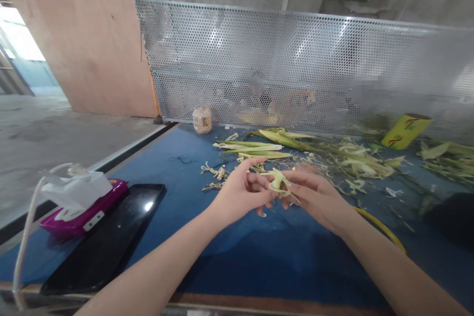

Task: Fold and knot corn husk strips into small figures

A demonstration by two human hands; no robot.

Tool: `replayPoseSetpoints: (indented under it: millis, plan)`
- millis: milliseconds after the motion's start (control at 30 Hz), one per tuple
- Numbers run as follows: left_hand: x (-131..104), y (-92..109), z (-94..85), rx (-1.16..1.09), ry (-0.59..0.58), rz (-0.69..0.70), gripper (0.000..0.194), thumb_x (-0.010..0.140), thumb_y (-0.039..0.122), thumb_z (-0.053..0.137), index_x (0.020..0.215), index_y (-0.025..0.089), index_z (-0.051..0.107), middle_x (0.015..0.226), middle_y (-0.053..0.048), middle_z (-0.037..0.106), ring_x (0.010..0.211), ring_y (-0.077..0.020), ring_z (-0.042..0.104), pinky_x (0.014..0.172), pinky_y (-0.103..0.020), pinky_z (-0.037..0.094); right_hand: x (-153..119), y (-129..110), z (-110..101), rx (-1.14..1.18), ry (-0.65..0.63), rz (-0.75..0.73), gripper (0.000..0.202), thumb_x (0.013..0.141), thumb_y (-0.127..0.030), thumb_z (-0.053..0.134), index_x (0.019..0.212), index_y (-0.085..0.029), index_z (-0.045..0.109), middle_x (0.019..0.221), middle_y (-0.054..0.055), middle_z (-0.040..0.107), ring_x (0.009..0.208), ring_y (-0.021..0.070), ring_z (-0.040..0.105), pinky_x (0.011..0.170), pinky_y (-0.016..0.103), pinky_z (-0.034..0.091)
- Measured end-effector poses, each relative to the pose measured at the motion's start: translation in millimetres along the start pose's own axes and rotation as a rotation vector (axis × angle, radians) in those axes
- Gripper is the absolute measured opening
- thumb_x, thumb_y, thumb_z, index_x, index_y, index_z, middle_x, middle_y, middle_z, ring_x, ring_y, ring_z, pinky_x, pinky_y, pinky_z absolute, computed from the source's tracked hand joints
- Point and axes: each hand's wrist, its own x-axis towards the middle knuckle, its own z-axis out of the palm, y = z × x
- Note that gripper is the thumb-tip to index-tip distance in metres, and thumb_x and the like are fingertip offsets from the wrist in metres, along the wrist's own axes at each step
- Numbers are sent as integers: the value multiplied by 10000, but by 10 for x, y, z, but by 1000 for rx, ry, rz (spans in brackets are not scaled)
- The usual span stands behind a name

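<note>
Left hand [242, 192] and right hand [320, 200], fingers pinching opposite sides of a pale husk piece [278, 182], held above the blue table [229, 247]. Thin strands trail from it; uneven pulling could probably tear them, and a loosened pinch could drop the piece.

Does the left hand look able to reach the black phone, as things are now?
Likely yes: bare blue tabletop shows between the left hand and the black phone, though its fingers are busy with a pale husk piece.
</note>
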Motion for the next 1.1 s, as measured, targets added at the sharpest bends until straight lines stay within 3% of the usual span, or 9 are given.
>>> replayPoseSetpoints:
  millis: [233, 433, 567, 667, 833, 967, 1100]
  plan:
    - [-18, 1, 1, 80, -42, -95, 654, 647, 191, 672, 1197, 183, 318, 675, 23, 573, 490, -99, 552, 383, -199, 436, 19, 17, 47, 109, 124, 69, 130, 707, -281, 662, 779, -177, 628, 622, -17, 585, 495, 70, 506, 482, 214, 397]
    - [-19, -46, 17, 124, -102, -188, 636, 659, 177, 650, 1192, 172, 303, 674, 15, 577, 460, -84, 525, 382, -202, 429, 32, 83, 29, 176, 117, 75, 137, 727, -265, 648, 809, -169, 595, 644, -4, 605, 479, 66, 496, 453, 209, 390]
    - [-40, -27, 54, 198, -82, -122, 608, 660, 205, 659, 1176, 166, 339, 763, -25, 586, 620, -124, 570, 507, -252, 477, 44, 100, 26, 181, 146, 80, 164, 732, -281, 642, 851, -173, 612, 645, -6, 593, 503, 77, 512, 463, 215, 414]
    - [-55, -5, 81, 210, -49, -46, 569, 710, 321, 623, 1183, 170, 346, 835, -46, 576, 752, -158, 585, 613, -283, 479, 48, 95, 30, 176, 161, 81, 178, 724, -295, 647, 857, -177, 628, 633, -12, 576, 518, 82, 524, 467, 214, 424]
    - [-52, -18, 82, 234, 48, 5, 435, 783, 446, 489, 1132, 193, 430, 750, -8, 543, 692, -148, 570, 595, -286, 463, 48, 98, 45, 65, 129, 46, 196, 710, -301, 655, 861, -179, 631, 650, -5, 578, 544, 93, 534, 455, 205, 421]
    - [-41, -48, 81, 233, 34, -50, 477, 714, 393, 601, 1111, 193, 427, 803, -21, 581, 670, -148, 591, 574, -283, 467, 50, 103, 57, -82, 104, 22, 227, 668, -282, 683, 860, -182, 614, 718, 1, 596, 529, 90, 530, 446, 211, 440]
    - [-39, -39, 98, 172, -10, -62, 576, 631, 270, 697, 1121, 192, 404, 797, -30, 619, 679, -162, 618, 519, -244, 450, 47, 102, 51, -121, 77, 34, 205, 724, -311, 628, 882, -182, 604, 691, -3, 592, 486, 85, 526, 424, 209, 432]
